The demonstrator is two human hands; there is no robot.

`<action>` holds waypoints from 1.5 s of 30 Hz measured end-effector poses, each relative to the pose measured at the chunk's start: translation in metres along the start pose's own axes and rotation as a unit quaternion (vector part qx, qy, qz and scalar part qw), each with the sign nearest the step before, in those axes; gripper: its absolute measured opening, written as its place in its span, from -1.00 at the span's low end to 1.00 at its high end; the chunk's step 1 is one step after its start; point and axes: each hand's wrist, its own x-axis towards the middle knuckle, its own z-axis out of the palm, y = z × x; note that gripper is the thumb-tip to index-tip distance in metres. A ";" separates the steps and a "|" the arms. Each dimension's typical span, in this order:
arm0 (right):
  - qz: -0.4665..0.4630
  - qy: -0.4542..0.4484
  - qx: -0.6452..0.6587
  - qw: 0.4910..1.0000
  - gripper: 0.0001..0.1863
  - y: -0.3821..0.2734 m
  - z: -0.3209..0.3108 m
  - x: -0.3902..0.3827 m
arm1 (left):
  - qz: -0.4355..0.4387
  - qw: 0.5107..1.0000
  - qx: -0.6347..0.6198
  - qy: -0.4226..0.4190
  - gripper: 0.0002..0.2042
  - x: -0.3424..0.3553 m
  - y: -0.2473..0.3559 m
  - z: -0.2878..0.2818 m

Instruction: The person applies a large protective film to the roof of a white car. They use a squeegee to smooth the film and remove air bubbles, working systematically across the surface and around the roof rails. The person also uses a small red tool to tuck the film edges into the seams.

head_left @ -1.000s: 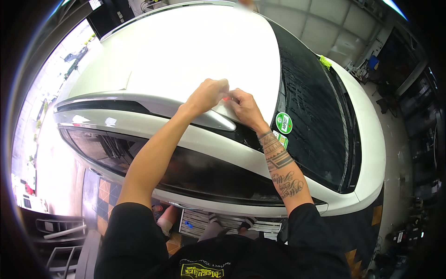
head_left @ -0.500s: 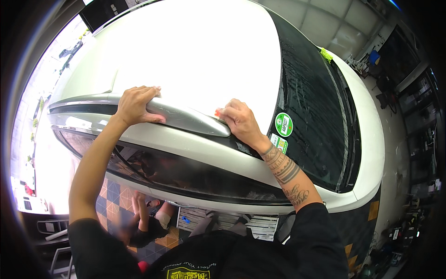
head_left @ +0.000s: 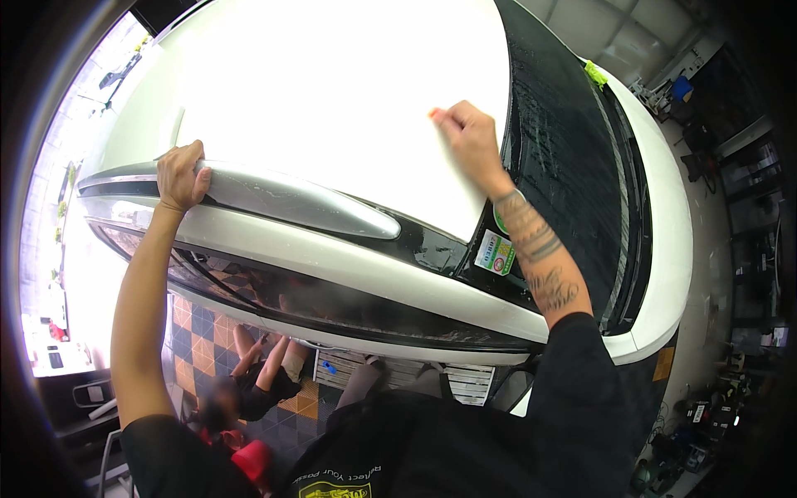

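Note:
My left hand [head_left: 180,174] grips the silver roof rail [head_left: 300,199] of a white car, its fingers curled over the top. My right hand [head_left: 469,137], up over the white roof [head_left: 324,91] near the windshield edge, is closed on a small orange object [head_left: 435,114], mostly hidden by my fingers. The dark windshield [head_left: 564,166] is streaked with wet and carries a sticker label [head_left: 494,251] at its near corner, partly beside my right forearm. A yellow-green cloth [head_left: 595,73] lies by the windshield's far edge.
A slatted platform [head_left: 469,378] is under me. At lower left a co-worker [head_left: 274,365] sits on the checkered tiled floor [head_left: 191,340] beside the car, near a red item [head_left: 249,461]. Equipment and cords [head_left: 693,419] stand along the right side, with metal frames [head_left: 104,407] at lower left.
My left hand has moved left along the rail. My right hand, with the orange object, has gone up and right from the rail onto the roof. The co-worker shows more at lower left.

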 end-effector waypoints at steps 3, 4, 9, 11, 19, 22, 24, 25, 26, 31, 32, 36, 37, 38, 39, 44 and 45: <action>0.032 0.002 -0.042 0.999 -0.74 0.001 0.001 0.009 | -0.012 1.000 0.013 -0.009 -0.45 -0.011 -0.003 -0.003; -0.031 -0.038 -0.027 0.998 -0.78 -0.012 0.016 -0.017 | -0.012 1.000 0.017 -0.016 -0.45 -0.015 -0.006 -0.005; -0.140 -0.104 -0.017 0.985 -0.89 -0.028 0.018 -0.042 | -0.023 1.000 0.018 -0.009 -0.45 -0.013 -0.003 -0.005; 0.040 0.006 -0.019 0.999 -0.85 0.003 -0.006 0.010 | -0.018 1.000 0.016 -0.003 -0.45 -0.007 -0.003 -0.003; -0.167 -0.123 -0.022 0.978 -0.89 -0.027 0.028 -0.033 | -0.053 0.998 0.023 -0.016 -0.46 -0.019 -0.001 -0.006; 0.122 0.034 0.045 0.991 -0.89 0.010 -0.007 0.046 | -0.036 0.999 0.015 -0.009 -0.45 -0.004 -0.002 0.000; 0.021 0.006 -0.016 1.000 -0.87 0.016 0.014 0.031 | -0.037 0.999 0.016 -0.012 -0.45 -0.007 -0.003 -0.001; -0.039 -0.053 -0.009 0.998 -0.87 -0.016 0.039 0.002 | -0.049 0.998 0.026 -0.019 -0.45 -0.021 -0.006 -0.007; -0.075 -0.072 -0.007 0.995 -0.86 -0.027 0.044 -0.008 | -0.052 0.998 0.025 -0.015 -0.45 -0.024 -0.006 -0.009; -0.033 0.030 -0.023 0.999 -0.79 0.016 0.008 0.032 | -0.039 0.999 0.003 0.015 -0.45 -0.002 0.003 0.000; 0.103 0.058 0.044 0.992 -0.75 0.008 -0.001 0.052 | -0.045 0.999 0.008 0.012 -0.46 -0.005 0.001 0.000; -0.068 -0.095 -0.029 0.993 -0.80 -0.026 0.036 -0.006 | -0.071 0.997 0.017 0.001 -0.47 -0.019 0.002 -0.004; -0.135 -0.103 -0.011 0.985 -0.83 -0.042 0.044 -0.013 | -0.077 0.997 0.019 -0.002 -0.48 -0.020 0.000 -0.007; -0.197 -0.112 0.005 0.974 -0.85 -0.055 0.048 -0.022 | -0.071 0.997 0.017 0.004 -0.50 -0.020 0.001 -0.008; -0.257 -0.121 0.023 0.959 -0.88 -0.060 0.052 -0.025 | -0.070 0.997 0.019 0.009 -0.50 -0.021 -0.002 -0.009; 0.013 -0.014 -0.068 0.997 -0.84 -0.021 0.025 0.037 | -0.068 0.998 0.019 0.000 -0.54 -0.012 0.000 -0.004; -0.051 -0.084 -0.039 0.994 -0.84 -0.027 0.043 0.010 | -0.078 0.997 0.028 -0.010 -0.54 -0.015 -0.002 -0.006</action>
